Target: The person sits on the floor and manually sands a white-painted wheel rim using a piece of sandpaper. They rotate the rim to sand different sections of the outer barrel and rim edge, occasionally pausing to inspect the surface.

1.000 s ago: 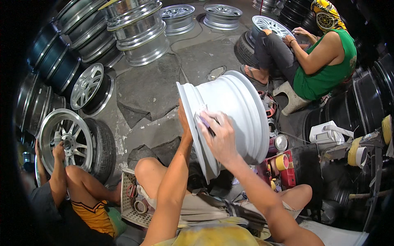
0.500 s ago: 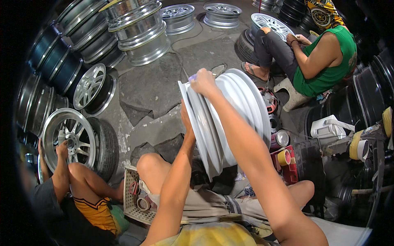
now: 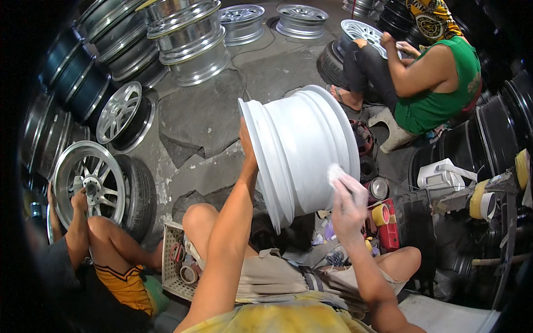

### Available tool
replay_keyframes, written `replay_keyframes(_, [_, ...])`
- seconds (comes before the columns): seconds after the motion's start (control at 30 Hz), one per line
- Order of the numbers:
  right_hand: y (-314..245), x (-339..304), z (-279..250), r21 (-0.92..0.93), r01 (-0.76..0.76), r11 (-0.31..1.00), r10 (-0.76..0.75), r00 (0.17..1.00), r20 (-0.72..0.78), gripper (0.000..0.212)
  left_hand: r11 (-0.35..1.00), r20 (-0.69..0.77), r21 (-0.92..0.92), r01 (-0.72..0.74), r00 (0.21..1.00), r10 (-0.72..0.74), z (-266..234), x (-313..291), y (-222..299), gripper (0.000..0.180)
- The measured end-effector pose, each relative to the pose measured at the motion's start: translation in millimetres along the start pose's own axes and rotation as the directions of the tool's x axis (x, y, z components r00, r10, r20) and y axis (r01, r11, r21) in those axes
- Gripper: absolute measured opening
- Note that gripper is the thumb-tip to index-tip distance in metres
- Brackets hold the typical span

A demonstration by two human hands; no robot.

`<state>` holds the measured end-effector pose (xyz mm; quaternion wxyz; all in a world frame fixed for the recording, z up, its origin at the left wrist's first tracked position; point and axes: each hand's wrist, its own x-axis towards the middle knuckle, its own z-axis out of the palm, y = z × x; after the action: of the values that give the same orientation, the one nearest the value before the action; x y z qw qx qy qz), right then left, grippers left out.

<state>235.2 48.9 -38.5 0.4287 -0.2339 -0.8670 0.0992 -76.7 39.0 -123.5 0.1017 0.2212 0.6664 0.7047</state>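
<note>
A pale silver-white car wheel rim [image 3: 311,150] stands tilted in front of me, its smooth outer barrel turned up toward me. My left hand [image 3: 247,141] grips the rim's left flange, the fingers partly hidden behind the edge. At the barrel's lower right, my right hand [image 3: 351,202] has its fingers bunched and dusted white, slightly blurred. A small whitish piece [image 3: 335,173] shows at its fingertips against the barrel; what it is I cannot make out.
Left, a person's hand [image 3: 80,198] holds a tool at a spoked wheel [image 3: 91,186]. At right a person in green [image 3: 438,83] sits by another wheel. Stacked rims [image 3: 189,44] stand behind. A basket [image 3: 179,280], red tray [image 3: 391,225] and white jug [image 3: 444,175] are nearby.
My right hand has moved from the wheel rim's far top edge down to the barrel's near right side. The wheel rim has turned, showing more barrel. My left hand still holds the flange.
</note>
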Motion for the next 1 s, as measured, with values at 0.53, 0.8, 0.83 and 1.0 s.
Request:
replay_keyframes(0.53, [-51, 61, 115, 0.250, -0.024, 0.968, -0.004, 0.994, 0.110, 0.038, 0.999, -0.020, 0.002, 0.035, 0.999, -0.034, -18, -11, -15, 0.048])
replay_keyframes(0.8, [-7, 122, 126, 0.099, 0.186, 0.978, -0.210, 0.881, 0.425, 0.040, 1.000, -0.008, 0.005, 0.004, 1.000, -0.004, -12, -45, -18, 0.048])
replay_keyframes(0.83, [35, 144, 158, -0.037, 0.288, 0.957, -0.268, 0.925, 0.270, 0.036, 1.000, 0.028, -0.013, -0.002, 1.000, 0.003, 6, -48, -14, 0.048])
replay_keyframes(1.0, [41, 172, 130, -0.036, 0.152, 0.988, -0.101, 0.799, 0.592, 0.038, 1.000, 0.006, -0.012, 0.021, 1.000, -0.021, -5, -18, -19, 0.048])
